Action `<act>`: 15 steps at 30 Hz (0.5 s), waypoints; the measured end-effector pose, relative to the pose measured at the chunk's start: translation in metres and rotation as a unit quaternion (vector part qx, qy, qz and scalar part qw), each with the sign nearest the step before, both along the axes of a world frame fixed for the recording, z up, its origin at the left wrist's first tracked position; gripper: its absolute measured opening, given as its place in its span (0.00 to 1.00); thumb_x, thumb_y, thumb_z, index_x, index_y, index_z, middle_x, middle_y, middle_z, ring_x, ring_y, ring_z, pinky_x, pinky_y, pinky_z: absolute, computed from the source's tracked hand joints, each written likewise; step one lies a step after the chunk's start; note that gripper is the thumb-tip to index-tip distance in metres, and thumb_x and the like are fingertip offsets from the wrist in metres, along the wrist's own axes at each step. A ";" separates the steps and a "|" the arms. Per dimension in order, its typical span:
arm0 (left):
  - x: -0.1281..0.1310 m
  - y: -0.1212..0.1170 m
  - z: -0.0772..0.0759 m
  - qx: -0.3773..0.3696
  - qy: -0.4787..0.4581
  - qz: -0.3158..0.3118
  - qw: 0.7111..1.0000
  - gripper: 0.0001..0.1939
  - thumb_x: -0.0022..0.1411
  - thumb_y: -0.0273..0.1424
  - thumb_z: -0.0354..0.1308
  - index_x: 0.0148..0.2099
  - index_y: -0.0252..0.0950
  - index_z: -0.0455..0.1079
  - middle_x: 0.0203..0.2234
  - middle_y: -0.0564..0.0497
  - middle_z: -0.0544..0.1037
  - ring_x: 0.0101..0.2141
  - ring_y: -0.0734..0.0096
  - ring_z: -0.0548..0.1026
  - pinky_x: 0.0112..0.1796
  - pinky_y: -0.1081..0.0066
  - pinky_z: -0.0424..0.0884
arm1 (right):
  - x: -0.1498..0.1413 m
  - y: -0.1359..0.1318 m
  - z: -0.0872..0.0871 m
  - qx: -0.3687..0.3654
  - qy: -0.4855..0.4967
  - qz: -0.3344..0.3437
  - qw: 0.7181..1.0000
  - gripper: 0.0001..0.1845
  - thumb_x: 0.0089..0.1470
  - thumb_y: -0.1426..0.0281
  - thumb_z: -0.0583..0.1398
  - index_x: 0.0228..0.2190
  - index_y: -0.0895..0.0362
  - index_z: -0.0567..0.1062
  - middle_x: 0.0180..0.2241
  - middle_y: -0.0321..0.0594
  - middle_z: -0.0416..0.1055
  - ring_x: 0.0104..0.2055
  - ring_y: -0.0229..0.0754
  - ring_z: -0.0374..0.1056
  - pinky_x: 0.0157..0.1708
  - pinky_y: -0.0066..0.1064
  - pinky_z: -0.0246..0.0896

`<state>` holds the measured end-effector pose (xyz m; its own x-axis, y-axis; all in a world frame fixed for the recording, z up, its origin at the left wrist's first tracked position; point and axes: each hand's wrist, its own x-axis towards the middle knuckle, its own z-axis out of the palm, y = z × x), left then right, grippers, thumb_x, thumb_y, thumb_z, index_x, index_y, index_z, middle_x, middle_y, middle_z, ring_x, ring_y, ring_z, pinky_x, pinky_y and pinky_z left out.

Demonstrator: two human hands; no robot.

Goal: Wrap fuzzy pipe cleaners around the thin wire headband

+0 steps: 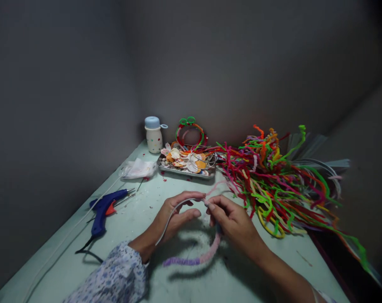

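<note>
A thin white headband [168,223] arcs over my left hand, its other half wound with fuzzy pink [213,248] and purple [181,261] pipe cleaner. My right hand [230,216] pinches the band near its top, where the winding ends. My left hand [178,210] is behind the bare part; its fingers are stretched out, their tips touching the band beside my right fingertips, and the thumb stands apart below. A loose pale pink pipe cleaner tail [216,185] sticks out past the fingertips. What lies under the right fingers is hidden.
On the left lies a blue glue gun [100,212] with its cord. Behind it are a plastic bag [139,168] and a white bottle [154,139]. A metal tray [186,171] holds flower-like pieces, with a decorated headband [177,136] behind it. Tangled pipe cleaners [266,185] cover the right side.
</note>
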<state>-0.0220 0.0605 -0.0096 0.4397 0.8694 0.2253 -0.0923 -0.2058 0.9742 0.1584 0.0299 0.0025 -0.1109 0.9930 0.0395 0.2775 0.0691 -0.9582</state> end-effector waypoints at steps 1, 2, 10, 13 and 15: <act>0.001 0.000 0.000 -0.009 0.002 0.003 1.000 0.15 0.58 0.32 0.60 0.48 0.37 0.73 0.47 0.44 0.75 0.49 0.61 0.71 0.50 0.63 0.64 | -0.001 -0.001 0.000 -0.010 0.006 0.008 1.000 0.14 0.56 0.60 0.55 0.34 0.58 0.72 0.19 0.32 0.66 0.20 0.34 0.61 0.19 0.24 0.56; 0.001 -0.001 0.000 -0.018 0.002 0.005 1.000 0.13 0.59 0.32 0.59 0.47 0.37 0.73 0.46 0.44 0.75 0.47 0.62 0.72 0.49 0.64 0.65 | -0.002 -0.001 0.000 -0.019 0.008 0.020 1.000 0.14 0.56 0.60 0.55 0.35 0.58 0.72 0.19 0.32 0.66 0.20 0.34 0.60 0.19 0.24 0.56; 0.006 0.002 -0.007 -0.069 -0.052 0.069 0.994 0.10 0.61 0.34 0.57 0.39 0.33 0.75 0.39 0.45 0.79 0.39 0.67 0.75 0.42 0.69 0.69 | 0.042 0.022 0.008 0.071 -0.176 -0.030 0.981 0.15 0.56 0.62 0.54 0.38 0.57 0.75 0.29 0.39 0.73 0.28 0.40 0.69 0.27 0.29 0.62; 0.006 0.004 -0.008 -0.124 -0.134 0.070 0.981 0.10 0.61 0.34 0.57 0.39 0.34 0.74 0.40 0.45 0.79 0.40 0.67 0.75 0.43 0.68 0.69 | 0.081 0.045 -0.005 0.110 -0.378 -0.110 0.913 0.13 0.51 0.69 0.56 0.39 0.57 0.75 0.36 0.45 0.74 0.35 0.46 0.70 0.33 0.33 0.61; 0.005 0.006 -0.008 -0.164 -0.192 0.062 0.965 0.08 0.60 0.33 0.59 0.38 0.33 0.74 0.39 0.45 0.79 0.40 0.69 0.76 0.44 0.69 0.70 | 0.102 0.056 -0.019 0.087 -0.446 -0.110 0.884 0.15 0.48 0.74 0.56 0.38 0.58 0.76 0.38 0.48 0.74 0.37 0.47 0.70 0.35 0.33 0.60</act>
